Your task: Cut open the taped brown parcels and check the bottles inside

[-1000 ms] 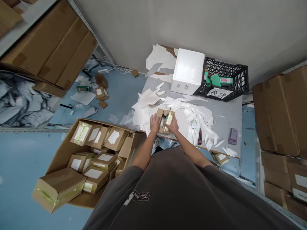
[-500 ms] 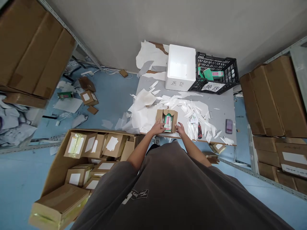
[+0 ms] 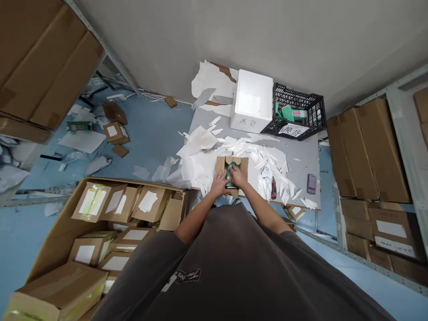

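An open cardboard box sits near the front edge of the table with its flaps folded out. Inside it lies a green package, partly covered by my hands. My right hand reaches into the box from the right, its fingers closed on the package. At the box's left side, my left hand grips the cardboard wall, with fingertips close to the package. Torn white paper and crumpled white strips surround the box. A red and black utility knife lies to the right among the strips.
A white foam box and a black crate holding green packages stand at the table's back. A phone-like object lies at the right. A large carton full of cardboard boxes is at my left; shelves flank both sides.
My right hand has moved from the box's right flap into the box and onto the green package. My left hand stays at the left side. The view has shifted slightly.
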`<move>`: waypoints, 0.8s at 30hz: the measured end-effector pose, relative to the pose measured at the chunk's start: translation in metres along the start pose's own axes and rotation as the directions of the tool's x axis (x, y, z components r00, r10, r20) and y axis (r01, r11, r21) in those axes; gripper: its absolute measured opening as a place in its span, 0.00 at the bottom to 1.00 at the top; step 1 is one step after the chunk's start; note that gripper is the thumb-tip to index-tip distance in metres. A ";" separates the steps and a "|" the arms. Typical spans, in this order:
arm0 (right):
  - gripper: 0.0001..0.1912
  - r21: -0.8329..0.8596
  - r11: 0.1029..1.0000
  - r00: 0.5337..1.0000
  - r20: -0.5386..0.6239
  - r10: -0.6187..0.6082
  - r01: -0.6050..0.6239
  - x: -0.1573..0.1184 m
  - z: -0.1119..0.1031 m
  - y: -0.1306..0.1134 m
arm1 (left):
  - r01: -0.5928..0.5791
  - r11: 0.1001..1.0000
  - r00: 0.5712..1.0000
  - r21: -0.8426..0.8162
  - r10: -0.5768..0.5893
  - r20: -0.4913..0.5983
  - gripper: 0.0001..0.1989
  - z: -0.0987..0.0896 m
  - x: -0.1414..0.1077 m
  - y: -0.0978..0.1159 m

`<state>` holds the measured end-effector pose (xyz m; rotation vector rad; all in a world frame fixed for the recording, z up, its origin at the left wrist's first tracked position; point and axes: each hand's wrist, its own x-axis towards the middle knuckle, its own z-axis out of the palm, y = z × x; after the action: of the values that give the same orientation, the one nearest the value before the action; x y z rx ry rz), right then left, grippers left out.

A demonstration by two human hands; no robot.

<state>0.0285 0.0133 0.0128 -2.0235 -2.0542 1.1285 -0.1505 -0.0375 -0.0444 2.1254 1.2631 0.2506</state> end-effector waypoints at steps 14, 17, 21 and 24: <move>0.41 -0.165 0.985 0.983 -0.168 -0.079 0.051 0.049 -0.027 -0.008 | 0.009 0.996 0.995 -0.090 -0.018 -0.100 0.11 0.020 -0.020 0.001; 0.28 -0.149 0.977 0.975 -0.183 0.128 -0.156 0.018 -0.001 -0.007 | -0.045 0.996 0.991 -0.074 0.035 -0.132 0.11 0.021 -0.023 0.005; 0.32 -0.167 0.905 0.920 -0.082 0.383 -0.391 0.016 0.032 -0.011 | -0.087 0.994 0.979 -0.073 0.072 -0.190 0.10 0.024 -0.026 0.012; 0.41 -0.161 0.852 0.867 -0.081 0.491 -0.498 0.044 0.038 -0.017 | -0.077 0.995 0.979 -0.065 0.063 -0.193 0.10 0.027 -0.030 0.016</move>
<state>-0.0118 0.0372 -0.0262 -2.7469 -1.7077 0.9709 -0.1422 -0.0798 -0.0502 2.1261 1.2662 0.5342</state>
